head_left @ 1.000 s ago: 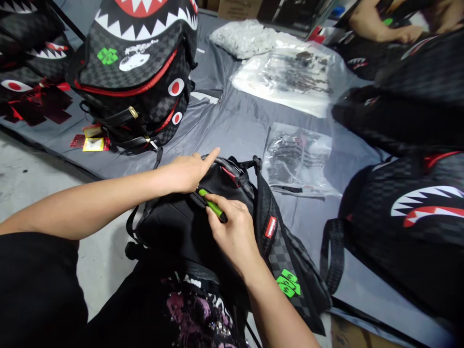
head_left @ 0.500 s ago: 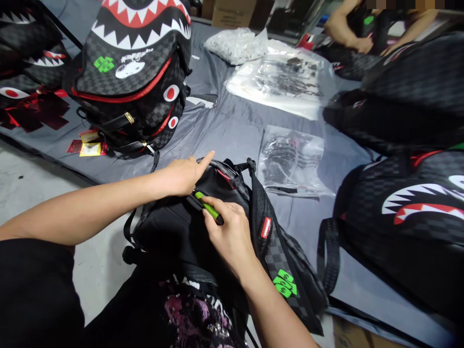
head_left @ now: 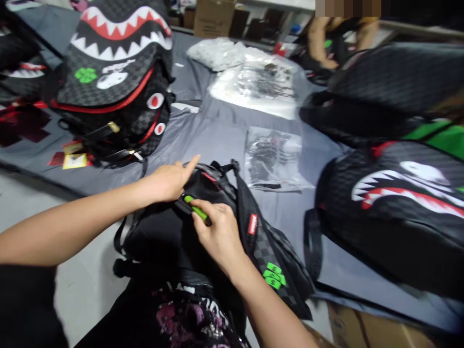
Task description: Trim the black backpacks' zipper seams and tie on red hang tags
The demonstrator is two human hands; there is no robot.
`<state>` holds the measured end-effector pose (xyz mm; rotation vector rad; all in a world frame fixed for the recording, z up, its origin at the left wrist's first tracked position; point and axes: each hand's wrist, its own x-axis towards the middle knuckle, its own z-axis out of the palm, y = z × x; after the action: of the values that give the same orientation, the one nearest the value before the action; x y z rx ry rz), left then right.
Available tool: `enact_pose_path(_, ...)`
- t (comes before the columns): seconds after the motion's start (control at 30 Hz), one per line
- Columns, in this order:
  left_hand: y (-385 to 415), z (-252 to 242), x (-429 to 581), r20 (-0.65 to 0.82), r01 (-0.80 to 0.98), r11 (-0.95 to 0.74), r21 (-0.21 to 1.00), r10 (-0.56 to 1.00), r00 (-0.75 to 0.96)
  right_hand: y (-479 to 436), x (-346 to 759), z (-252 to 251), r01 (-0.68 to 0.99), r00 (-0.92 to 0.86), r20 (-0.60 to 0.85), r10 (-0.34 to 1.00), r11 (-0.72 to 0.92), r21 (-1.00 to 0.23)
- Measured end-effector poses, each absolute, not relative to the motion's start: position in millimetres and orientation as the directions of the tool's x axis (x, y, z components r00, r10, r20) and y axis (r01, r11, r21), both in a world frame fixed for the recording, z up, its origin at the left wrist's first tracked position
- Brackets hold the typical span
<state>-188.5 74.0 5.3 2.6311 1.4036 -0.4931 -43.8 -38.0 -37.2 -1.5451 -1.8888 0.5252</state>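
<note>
A black backpack (head_left: 159, 237) lies in front of me, partly over my lap, with a checkered side, green patches and a red label. At its upper edge, the fingers of my left hand (head_left: 168, 182) are closed on the dark fabric while the index finger points out. My right hand (head_left: 219, 234) grips a short, slim green-and-black tool (head_left: 195, 208), its front end close to my left fingers and against the bag. That tip is too small and blurred to make out, so the kind of tool is unclear.
Stacked shark-mouth backpacks (head_left: 116, 63) stand at the left, beside colored tags (head_left: 75, 161). More backpacks (head_left: 398, 193) lie on the right. Clear plastic bags of small parts (head_left: 273, 157) rest on the grey cloth (head_left: 217, 140). Another person's arms (head_left: 319, 43) show at the back.
The whole scene has shifted left in view as the camera turned right. Both hands keep nearly the same place on the backpack, with the green tool still held in the right.
</note>
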Motion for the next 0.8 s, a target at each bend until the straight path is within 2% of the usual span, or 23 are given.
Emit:
enact_pose_path(0.1, 75, 4, -191, -0.34, 0.825, -0.561, -0.067, 0.79, 0.51, -44, -32, -24, 0.74, -0.115, 0.171, 0.979, 0.199, -0.643)
enact_pose_path(0.17, 78, 2, -192, -0.34, 0.82, -0.567, -0.083, 0.789, 0.511, -50, -13, -13, 0.718, -0.066, 0.197, 0.978, 0.183, -0.672)
enact_pose_path(0.3, 81, -2, -193, -0.334, 0.808, -0.584, -0.076, 0.778, 0.531, -55, 51, -4, 0.659, 0.204, 0.342, 0.917, 0.13, -0.741)
enact_pose_path(0.37, 81, -3, -193, -0.327, 0.805, -0.59, -0.071, 0.776, 0.54, -46, 91, -14, 0.68, 0.327, 0.423, 0.845, 0.1, -0.727)
enact_pose_path(0.43, 80, -3, -193, -0.323, 0.804, -0.59, -0.07, 0.776, 0.541, -29, 128, -34, 0.789, 0.377, 0.441, 0.814, -0.033, -0.613)
enact_pose_path(0.5, 80, -3, -193, -0.328, 0.81, -0.583, -0.069, 0.78, 0.533, -8, 158, -56, 0.905, 0.37, 0.297, 0.88, -0.269, -0.33)
enact_pose_path(0.53, 79, -2, -193, -0.331, 0.813, -0.577, -0.071, 0.783, 0.527, 2, 170, -67, 0.926, 0.362, 0.198, 0.911, -0.327, -0.189)
enact_pose_path(0.57, 79, -1, -193, -0.332, 0.815, -0.576, -0.072, 0.784, 0.525, 11, 179, -77, 0.931, 0.361, 0.137, 0.922, -0.347, -0.113)
enact_pose_path(0.6, 79, -1, -193, -0.33, 0.813, -0.578, -0.07, 0.782, 0.528, 21, 186, -86, 0.934, 0.356, 0.093, 0.93, -0.351, -0.066)
enact_pose_path(0.8, 80, -9, -195, -0.314, 0.816, -0.574, -0.061, 0.787, 0.53, 69, 197, -118, 0.926, 0.378, 0.029, 0.925, -0.378, -0.014)
